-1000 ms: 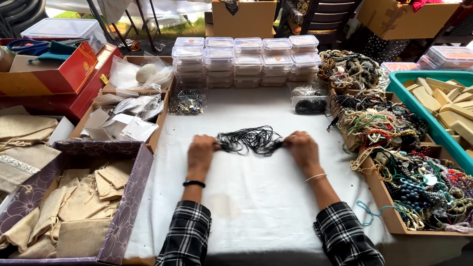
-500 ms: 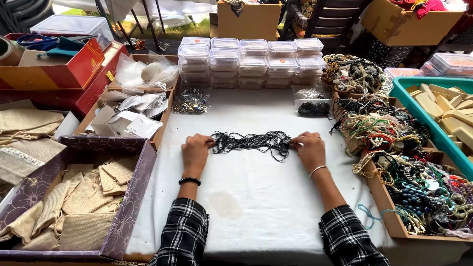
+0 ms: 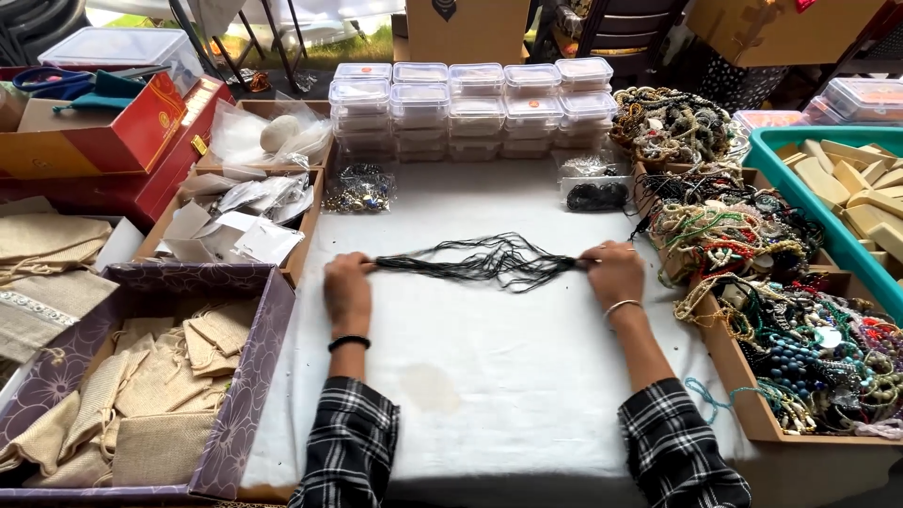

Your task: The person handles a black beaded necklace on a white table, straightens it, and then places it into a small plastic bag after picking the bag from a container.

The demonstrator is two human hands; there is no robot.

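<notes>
A bundle of thin black cords point(image 3: 484, 262) lies stretched across the white tablecloth point(image 3: 489, 376). My left hand point(image 3: 347, 287) pinches its left end, and my right hand point(image 3: 613, 272) pinches its right end. The cords are pulled nearly straight between the hands, with a few loose loops bulging near the middle. Both forearms wear black and white checked sleeves. There is a black band on the left wrist and a thin bracelet on the right.
Stacked clear plastic boxes point(image 3: 470, 108) line the back. A purple box of burlap pouches point(image 3: 141, 395) sits left, cardboard trays of beaded necklaces point(image 3: 790, 320) right. A teal bin point(image 3: 847, 198) holds wooden pieces. Small bags point(image 3: 593, 193) lie behind the cords.
My hands have moved apart, left going left and right going right. The cords went from a bunched clump to a long, nearly straight bundle.
</notes>
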